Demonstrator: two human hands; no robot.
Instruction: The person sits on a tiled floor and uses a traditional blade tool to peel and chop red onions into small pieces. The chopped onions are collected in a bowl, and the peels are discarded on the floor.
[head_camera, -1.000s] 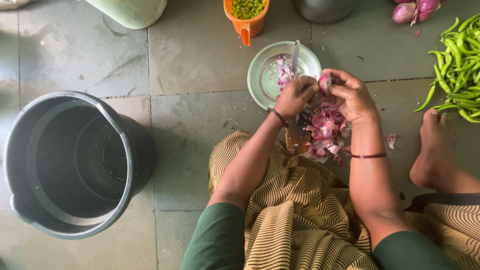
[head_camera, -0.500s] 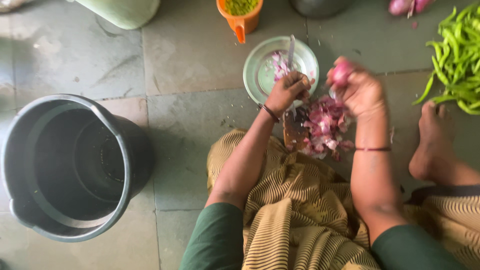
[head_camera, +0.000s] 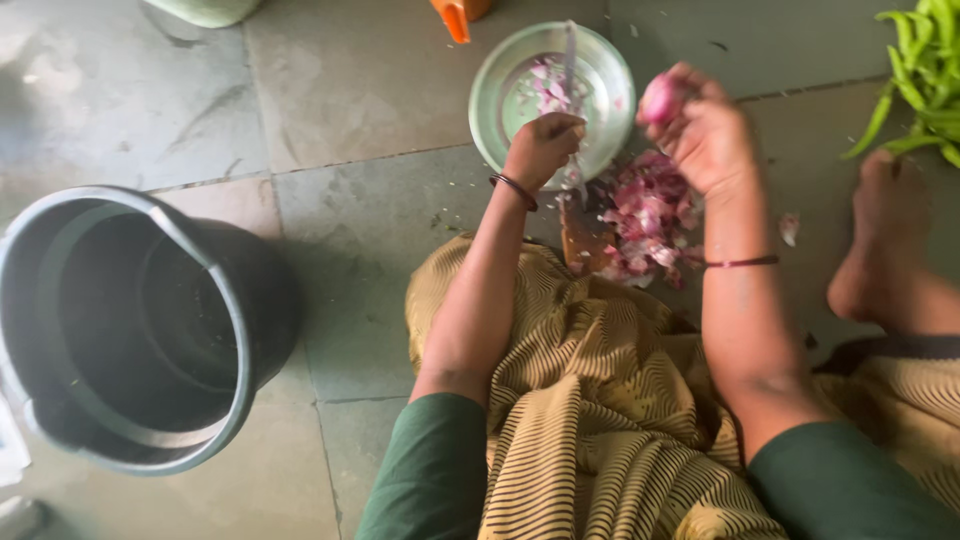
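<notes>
Our right hand (head_camera: 705, 135) pinches a peeled red onion (head_camera: 660, 98) at the steel bowl's (head_camera: 610, 75) three o'clock, ready for cutting. Our left hand (head_camera: 542, 150) is curled at six o'clock by the upright blade (head_camera: 570, 60); whether it grips, we cannot tell. Peels (head_camera: 645, 220) pile beneath.

A dark bucket (head_camera: 130, 330) stands on the stone floor (head_camera: 370, 110) at the left. Green chillies (head_camera: 925, 80) lie at the upper right. An orange container (head_camera: 458, 14) and a pale green vessel (head_camera: 205, 10) show at the top edge.
</notes>
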